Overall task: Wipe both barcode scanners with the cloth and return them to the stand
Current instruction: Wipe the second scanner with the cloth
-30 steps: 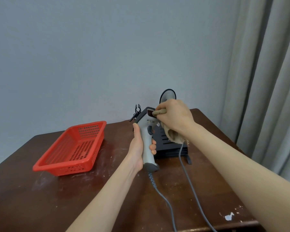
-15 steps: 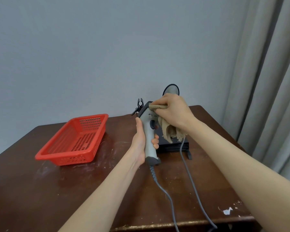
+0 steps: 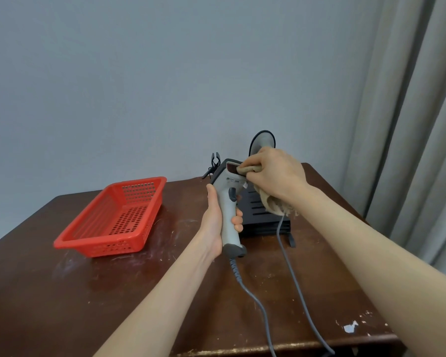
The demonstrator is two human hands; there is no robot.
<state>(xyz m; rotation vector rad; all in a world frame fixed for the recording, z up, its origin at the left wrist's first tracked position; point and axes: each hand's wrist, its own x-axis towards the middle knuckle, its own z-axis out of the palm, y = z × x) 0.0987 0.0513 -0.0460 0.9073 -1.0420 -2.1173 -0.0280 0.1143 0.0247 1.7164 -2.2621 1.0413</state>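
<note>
Your left grip [image 3: 216, 222] is wrapped round the handle of the grey scanner [image 3: 228, 202] and holds it upright above the worktop [image 3: 113, 292]. Its cable trails toward the near edge. Your right grip [image 3: 273, 173] pinches the tan cloth [image 3: 274, 206] against the scanner's window at the top. Just behind, on the right, the second scanner [image 3: 262, 141] rises from the black stand [image 3: 258, 215], mostly hidden. To the left sits the red basket [image 3: 101, 247], its perforated floor in plain view.

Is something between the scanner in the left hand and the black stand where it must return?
Partly. The right hand with the cloth hangs over the stand, beside the held scanner. The other scanner sits on the stand behind, its cable draped down the front.
</note>
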